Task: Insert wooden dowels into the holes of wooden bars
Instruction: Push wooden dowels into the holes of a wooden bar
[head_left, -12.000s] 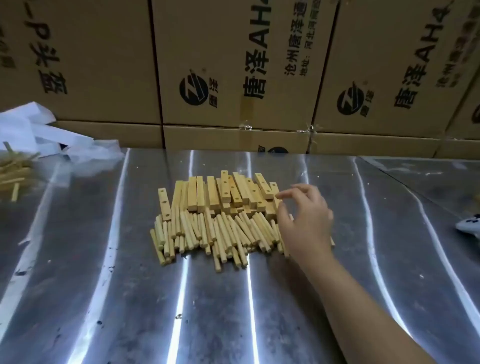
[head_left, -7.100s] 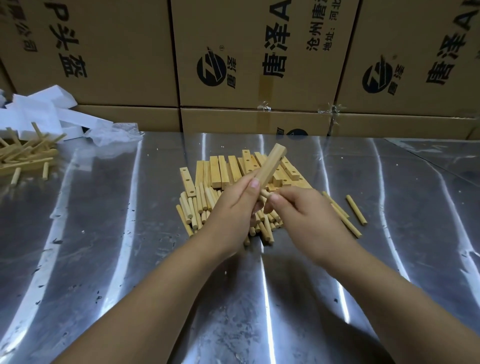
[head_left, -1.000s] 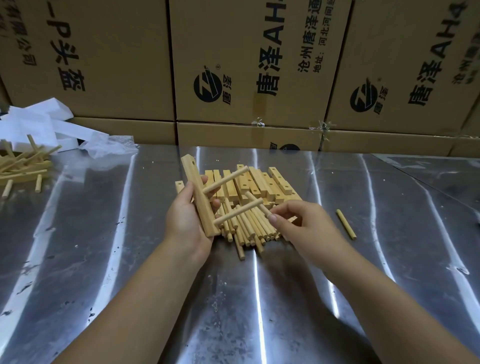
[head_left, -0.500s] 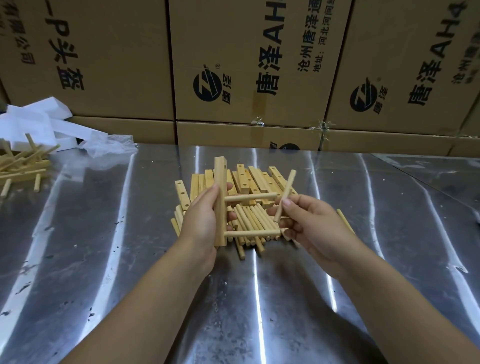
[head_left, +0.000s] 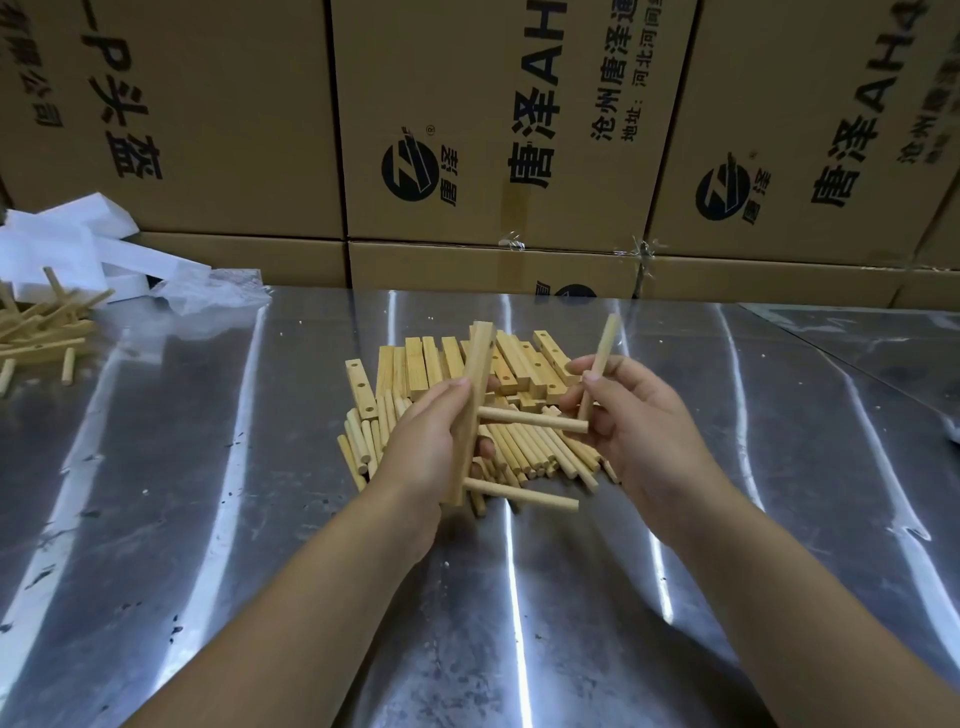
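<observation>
A: What do the hands have?

B: My left hand (head_left: 426, 447) is wrapped round a bar (head_left: 480, 364), held nearly upright above the table (head_left: 208, 519). A middle dowel (head_left: 535, 420) and a bottom dowel (head_left: 524, 493) stick out of it sideways. My right hand (head_left: 644, 436) pinches a loose dowel (head_left: 605, 343) low on its length, tip up, just beside the bar and not touching it.

A: One hole left, then?

B: I judge so — near the top end, though I cannot make it out clearly.

A: What worries you?

B: The loose dowel points upward, so I must swing it level first; if it meets the hole at a slant it will jam or scrape the rim. My right hand sits close to the end of the middle dowel — a knock there could lever it loose. And a hard push on a bar gripped only round its middle may twist it out of my hand, onto the pile (head_left: 519, 452) below
</observation>
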